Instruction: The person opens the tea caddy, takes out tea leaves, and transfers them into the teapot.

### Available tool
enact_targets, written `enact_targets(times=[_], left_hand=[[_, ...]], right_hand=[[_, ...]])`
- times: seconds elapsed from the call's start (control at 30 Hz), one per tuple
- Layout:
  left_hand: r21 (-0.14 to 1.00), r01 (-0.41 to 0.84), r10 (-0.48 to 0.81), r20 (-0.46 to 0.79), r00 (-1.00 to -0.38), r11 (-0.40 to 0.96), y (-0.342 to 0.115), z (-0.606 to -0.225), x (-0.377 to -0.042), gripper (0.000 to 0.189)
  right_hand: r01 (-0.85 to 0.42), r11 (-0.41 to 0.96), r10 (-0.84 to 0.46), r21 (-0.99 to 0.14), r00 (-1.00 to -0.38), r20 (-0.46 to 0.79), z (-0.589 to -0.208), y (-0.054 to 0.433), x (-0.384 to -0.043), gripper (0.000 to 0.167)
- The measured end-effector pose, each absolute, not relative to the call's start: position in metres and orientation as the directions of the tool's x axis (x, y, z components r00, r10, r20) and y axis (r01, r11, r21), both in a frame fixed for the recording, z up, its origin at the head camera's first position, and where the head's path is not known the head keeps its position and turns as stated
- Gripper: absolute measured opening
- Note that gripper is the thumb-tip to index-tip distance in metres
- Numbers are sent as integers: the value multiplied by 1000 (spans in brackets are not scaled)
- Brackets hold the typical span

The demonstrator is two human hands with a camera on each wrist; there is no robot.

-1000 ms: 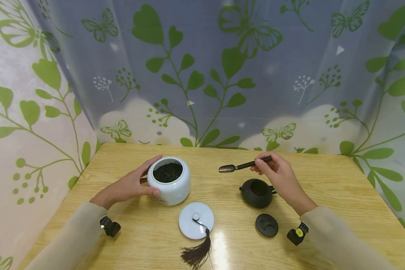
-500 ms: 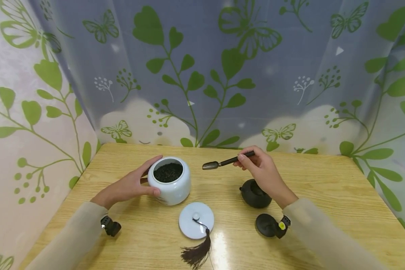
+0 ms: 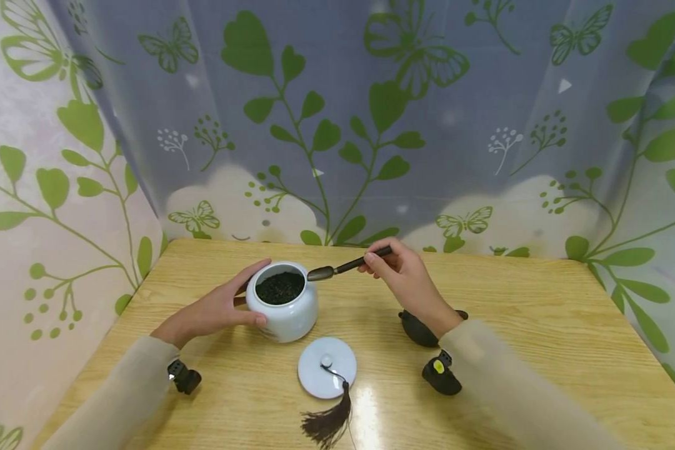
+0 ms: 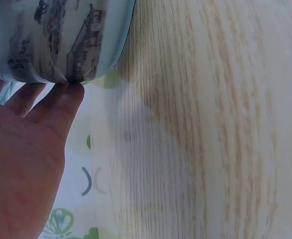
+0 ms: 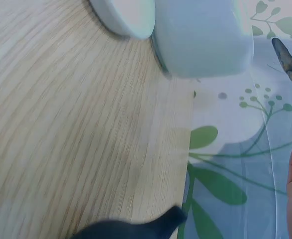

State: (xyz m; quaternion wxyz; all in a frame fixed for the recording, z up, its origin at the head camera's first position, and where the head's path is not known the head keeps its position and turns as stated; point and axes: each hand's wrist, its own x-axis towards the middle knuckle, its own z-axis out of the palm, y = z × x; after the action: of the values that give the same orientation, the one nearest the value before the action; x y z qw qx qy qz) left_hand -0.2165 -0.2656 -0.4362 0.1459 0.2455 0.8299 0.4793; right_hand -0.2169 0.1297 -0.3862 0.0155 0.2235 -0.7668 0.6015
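My left hand (image 3: 225,304) grips the side of a white ceramic tea jar (image 3: 287,320), thumb in front and fingers behind. Dark dried tea leaves (image 3: 280,288) fill much of the jar, which stands lidless on the table. In the left wrist view, fingertips meet the jar's painted wall (image 4: 56,40). Between thumb and fingers, my right hand (image 3: 407,278) pinches the dark handle of a tea scoop (image 3: 322,273). The scoop's tip points left, right at the jar's rim in the head view. In the right wrist view the scoop's bowl (image 5: 284,56) shows beside the jar.
A white jar lid (image 3: 315,378) with a dark tassel (image 3: 327,424) lies in front of the jar. Under my right forearm, a black teapot (image 3: 417,329) is partly hidden; its small black lid is mostly behind the wrist camera. A printed curtain (image 3: 337,125) hangs behind the wooden table (image 3: 247,400).
My right hand has moved left with the tea scoop, from above the teapot to the jar's rim. My left hand and the jar have stayed in place.
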Motion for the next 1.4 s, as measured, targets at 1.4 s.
enact_targets(times=[1.4], left_hand=[[887,255,558,-4,-830,386,-266,-438,-217,110]], right_hand=[[-740,537,-567,-406,-673,476,-377,37,-232,12]])
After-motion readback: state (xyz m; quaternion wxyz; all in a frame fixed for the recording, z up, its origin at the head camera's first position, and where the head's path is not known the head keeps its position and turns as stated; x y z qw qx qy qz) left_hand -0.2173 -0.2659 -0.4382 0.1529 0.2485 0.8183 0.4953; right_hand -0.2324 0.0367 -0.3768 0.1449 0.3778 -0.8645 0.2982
